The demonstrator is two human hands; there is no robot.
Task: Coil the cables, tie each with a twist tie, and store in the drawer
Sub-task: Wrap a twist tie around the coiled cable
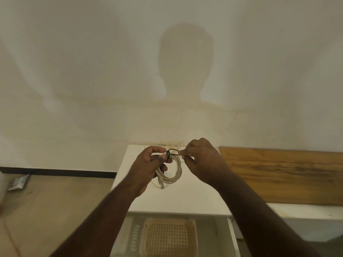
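Note:
A coiled white cable [175, 173] with a clear plug at its lower end hangs above the white cabinet top [185, 197]. My left hand [148, 164] grips the coil at its upper left side. A dark twist tie [171, 152] wraps the coil at the top, close to my left thumb. My right hand [202, 160] pinches the tie's free ends, just right of the coil. Below the cabinet top the drawer [231, 236] stands open.
A beige mesh basket [168, 236] sits inside the open drawer. A wooden board [282, 175] lies to the right on the cabinet, against the wall. On the floor at the left lies a silver packet [18, 182]. The wall stands right behind the cabinet.

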